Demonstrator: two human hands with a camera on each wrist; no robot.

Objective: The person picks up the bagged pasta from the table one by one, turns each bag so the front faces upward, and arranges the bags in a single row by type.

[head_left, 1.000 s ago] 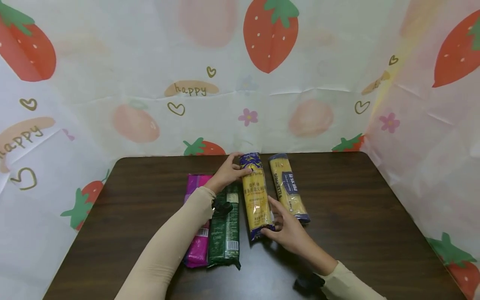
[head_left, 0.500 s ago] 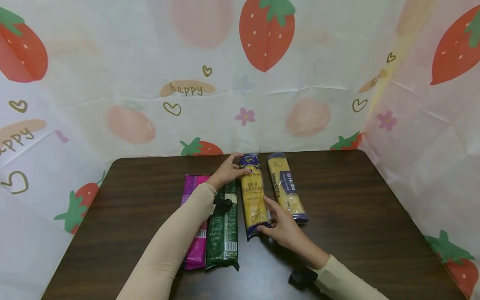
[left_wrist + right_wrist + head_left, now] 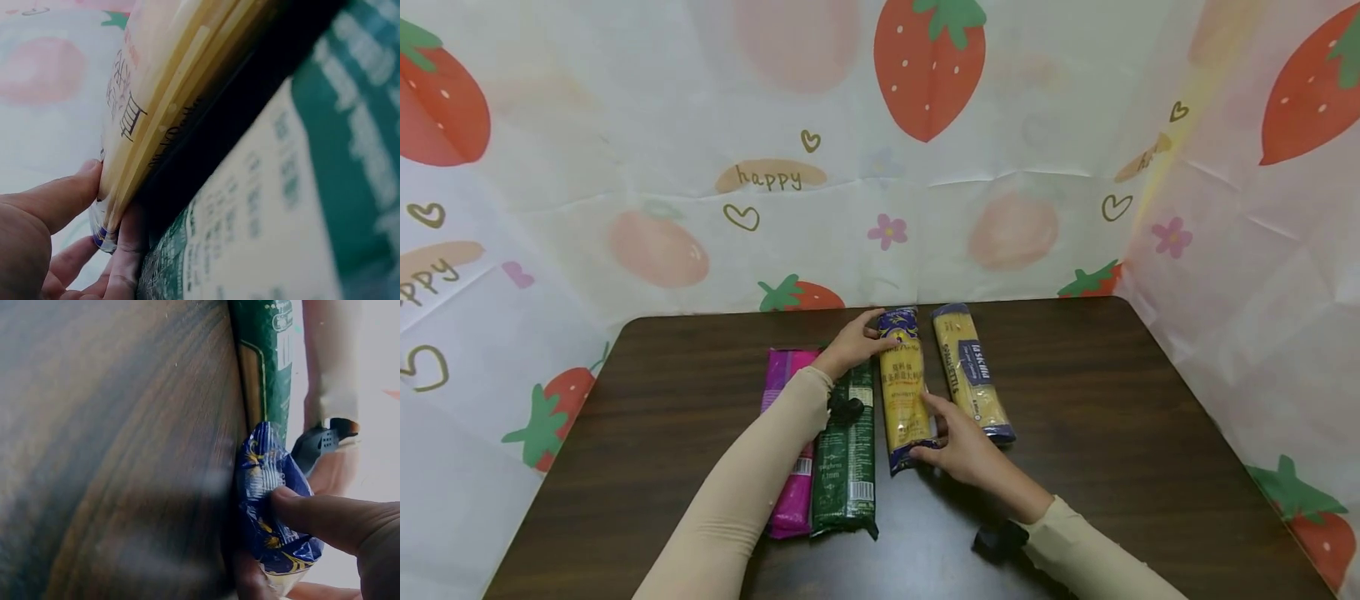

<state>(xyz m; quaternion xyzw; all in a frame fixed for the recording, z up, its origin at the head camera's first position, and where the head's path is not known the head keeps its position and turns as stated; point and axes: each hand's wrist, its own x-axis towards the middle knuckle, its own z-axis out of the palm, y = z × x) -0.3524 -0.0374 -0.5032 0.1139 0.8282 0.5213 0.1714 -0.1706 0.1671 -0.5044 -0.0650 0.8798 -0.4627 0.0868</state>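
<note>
Head view — left hand and right hand pinch yellow pasta pack by far and near ends, just right of magenta pack and green pack, already side by side — slanted spaghetti pack untouched, apparently what's left.

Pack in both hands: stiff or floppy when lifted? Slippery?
Held pack is probably stiff lengthwise: straight strands show through. It looks glossy, so may slip. The creased blue end likely crumples under pressure.
</note>
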